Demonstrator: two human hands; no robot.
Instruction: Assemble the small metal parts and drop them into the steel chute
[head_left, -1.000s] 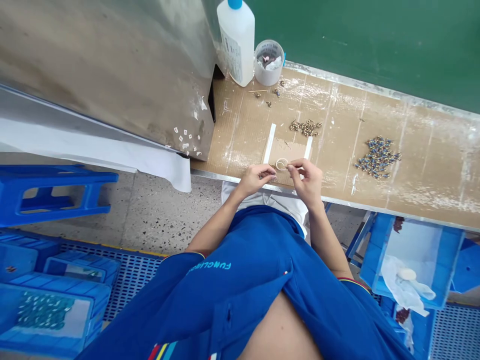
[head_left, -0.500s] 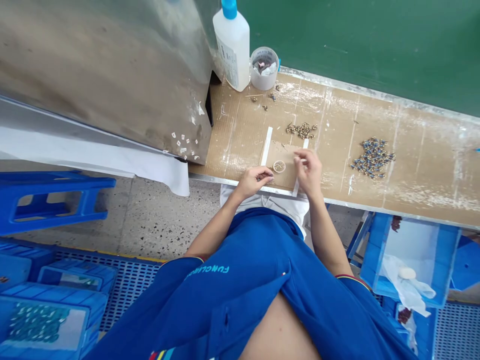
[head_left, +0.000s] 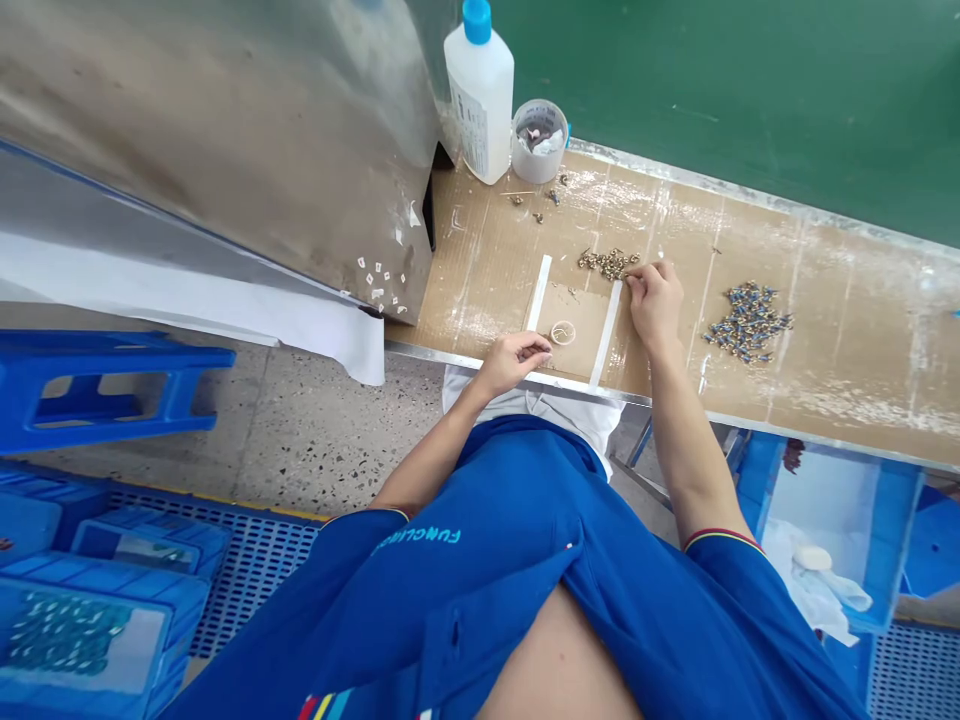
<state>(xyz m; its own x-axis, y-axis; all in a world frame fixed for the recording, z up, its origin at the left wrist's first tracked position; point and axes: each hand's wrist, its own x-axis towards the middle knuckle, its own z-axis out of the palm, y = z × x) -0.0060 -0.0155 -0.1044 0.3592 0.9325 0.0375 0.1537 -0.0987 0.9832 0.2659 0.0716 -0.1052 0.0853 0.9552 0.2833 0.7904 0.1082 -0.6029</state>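
Note:
My left hand [head_left: 514,363] rests at the table's near edge, fingers curled, its fingertips close to a small pale ring [head_left: 562,333]. The ring lies on a brown cardboard pad [head_left: 571,320] between two white strips [head_left: 538,292] [head_left: 606,333]. My right hand [head_left: 655,304] is palm down on the board, its fingertips touching the edge of a heap of small brass parts [head_left: 608,264]. To its right lies a heap of blue-and-brass parts [head_left: 748,322]. Nothing shows held in either hand, though the fingers could hide something tiny.
A white bottle with a blue cap [head_left: 480,100] and a cup of scraps [head_left: 538,140] stand at the back, by a green wall [head_left: 750,90]. A steel cabinet [head_left: 225,130] stands left. Blue crates [head_left: 90,620] and a blue stool [head_left: 97,390] sit below.
My right hand has moved away from the ring, to the right and farther out, over to the brass heap. My left hand has barely moved, and the ring stays on the pad.

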